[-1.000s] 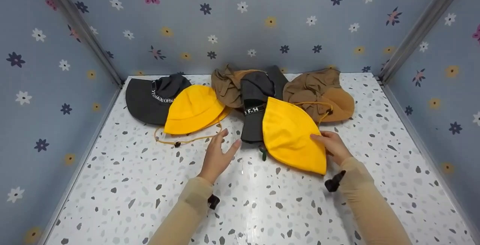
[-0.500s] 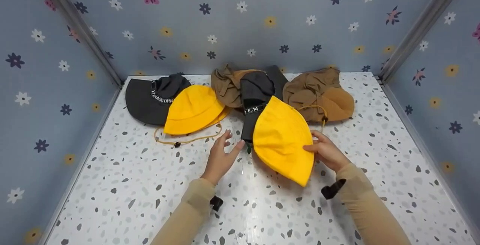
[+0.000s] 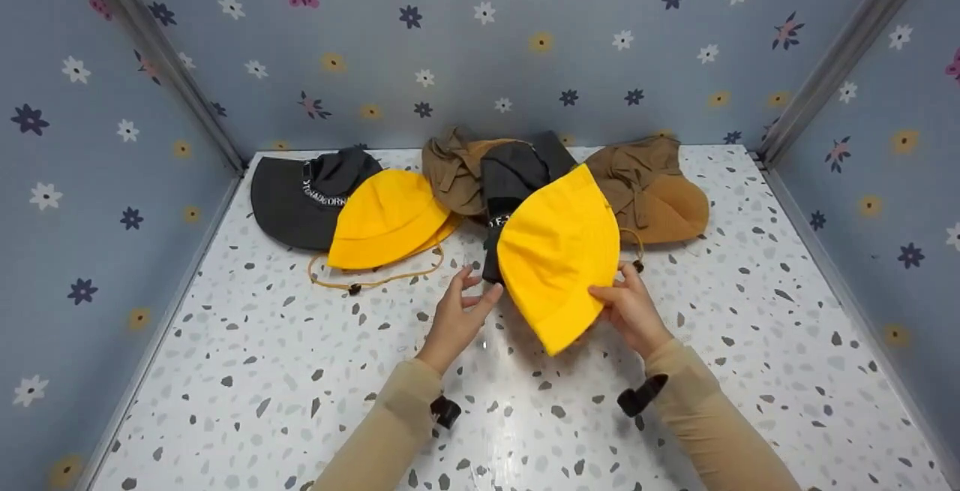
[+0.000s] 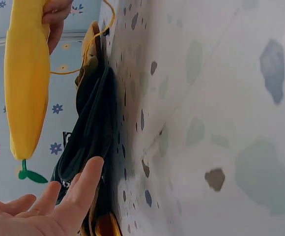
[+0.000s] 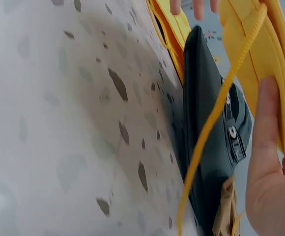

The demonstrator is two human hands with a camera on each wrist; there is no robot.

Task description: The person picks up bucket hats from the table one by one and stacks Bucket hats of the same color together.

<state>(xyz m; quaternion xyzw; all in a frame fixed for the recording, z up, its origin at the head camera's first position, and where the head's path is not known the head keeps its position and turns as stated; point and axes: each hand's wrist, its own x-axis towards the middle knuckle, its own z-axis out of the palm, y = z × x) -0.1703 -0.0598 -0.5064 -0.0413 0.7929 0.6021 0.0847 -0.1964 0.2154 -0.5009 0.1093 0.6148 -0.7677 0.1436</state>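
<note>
My right hand point(image 3: 630, 312) pinches the brim of a folded yellow bucket hat point(image 3: 559, 258), thumb on the outer face. The hat is held raised and tilted, overlapping a dark grey cap point(image 3: 517, 170) behind it in the head view. A yellow cord point(image 5: 212, 120) dangles from its brim in the right wrist view. At the crown's tip the left wrist view has a small green leaf-shaped tab point(image 4: 33, 175). To the left of the hat, my left hand point(image 3: 457, 323) holds nothing, its fingers spread and slightly bent, pointing toward the grey cap.
Another yellow bucket hat point(image 3: 390, 221) lies at left with its cord on the speckled table point(image 3: 247, 371), against a dark wide-brimmed cap point(image 3: 289, 206). A brown hat point(image 3: 454, 176) is behind the grey cap; a brown and tan one point(image 3: 667, 198) lies right. Patterned panels point(image 3: 480, 48) enclose the table.
The right hand has moved left and drawn the yellow hat with it, turning it so its lower tip swings left. The left hand has shifted slightly right.
</note>
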